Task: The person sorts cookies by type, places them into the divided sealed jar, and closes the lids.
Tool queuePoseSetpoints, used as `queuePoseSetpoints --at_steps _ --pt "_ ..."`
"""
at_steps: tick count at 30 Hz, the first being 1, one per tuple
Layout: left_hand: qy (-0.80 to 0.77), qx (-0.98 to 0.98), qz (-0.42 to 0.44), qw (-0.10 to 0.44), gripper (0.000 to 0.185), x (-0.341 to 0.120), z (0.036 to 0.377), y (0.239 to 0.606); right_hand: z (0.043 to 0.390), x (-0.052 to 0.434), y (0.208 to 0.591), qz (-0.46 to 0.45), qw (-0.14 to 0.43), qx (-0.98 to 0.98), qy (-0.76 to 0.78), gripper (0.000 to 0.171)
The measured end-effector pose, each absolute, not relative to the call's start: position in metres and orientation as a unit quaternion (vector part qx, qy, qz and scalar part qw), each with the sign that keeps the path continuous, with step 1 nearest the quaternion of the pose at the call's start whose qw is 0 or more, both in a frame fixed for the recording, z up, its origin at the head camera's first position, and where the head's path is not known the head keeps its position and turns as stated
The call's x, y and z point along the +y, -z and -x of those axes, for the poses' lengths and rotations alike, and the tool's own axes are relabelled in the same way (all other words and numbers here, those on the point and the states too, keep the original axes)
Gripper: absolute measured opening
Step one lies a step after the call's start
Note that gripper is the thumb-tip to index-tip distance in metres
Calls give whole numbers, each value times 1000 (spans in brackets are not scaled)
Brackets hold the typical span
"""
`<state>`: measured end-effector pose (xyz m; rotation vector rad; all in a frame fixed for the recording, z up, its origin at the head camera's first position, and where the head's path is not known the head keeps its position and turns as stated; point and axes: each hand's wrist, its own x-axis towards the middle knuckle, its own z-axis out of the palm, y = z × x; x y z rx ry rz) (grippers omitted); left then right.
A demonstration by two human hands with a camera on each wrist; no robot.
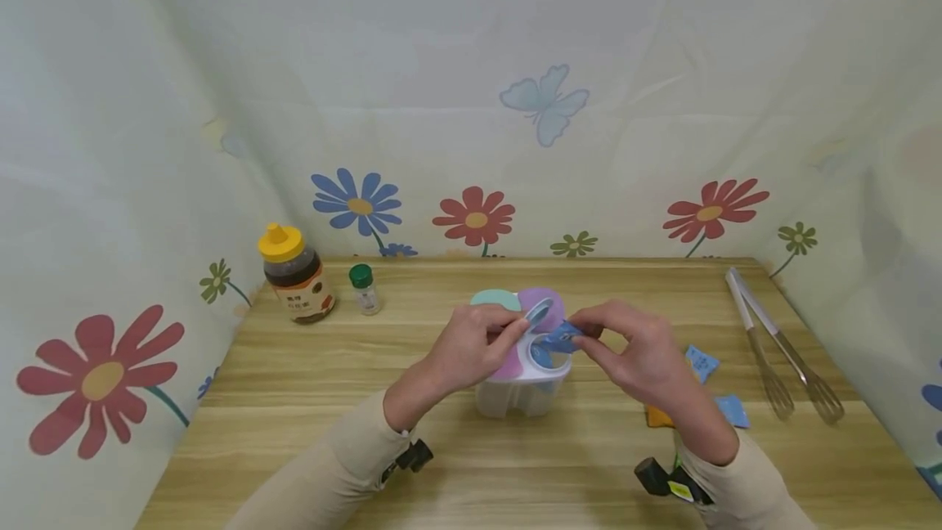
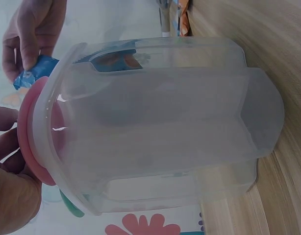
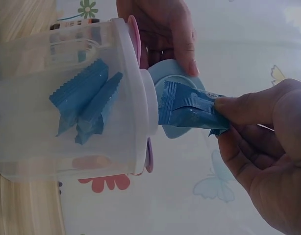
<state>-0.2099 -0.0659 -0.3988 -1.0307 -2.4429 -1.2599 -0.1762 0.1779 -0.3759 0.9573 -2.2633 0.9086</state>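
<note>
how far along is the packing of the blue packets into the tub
Partway. Done: two blue packets already lie inside one compartment of the clear tub. In hand: the left hand holds the blue flap lid open while the right hand pinches another packet at the opening, not yet inside. Left: two blue packets and an orange one lie on the table by the right wrist.

The honey bottle (image 1: 297, 275) bears a label with characters — too small to read.
</note>
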Motion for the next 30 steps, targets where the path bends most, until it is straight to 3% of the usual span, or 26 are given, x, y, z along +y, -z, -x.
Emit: queuePoseSetpoints --at_steps 22,30 --pt "429 -823 357 108 21 -66 209 397 187 169 394 -385 247 -832 -313 30" --pt "428 -821 360 115 20 -66 209 396 188 166 395 -396 212 -841 -301 30"
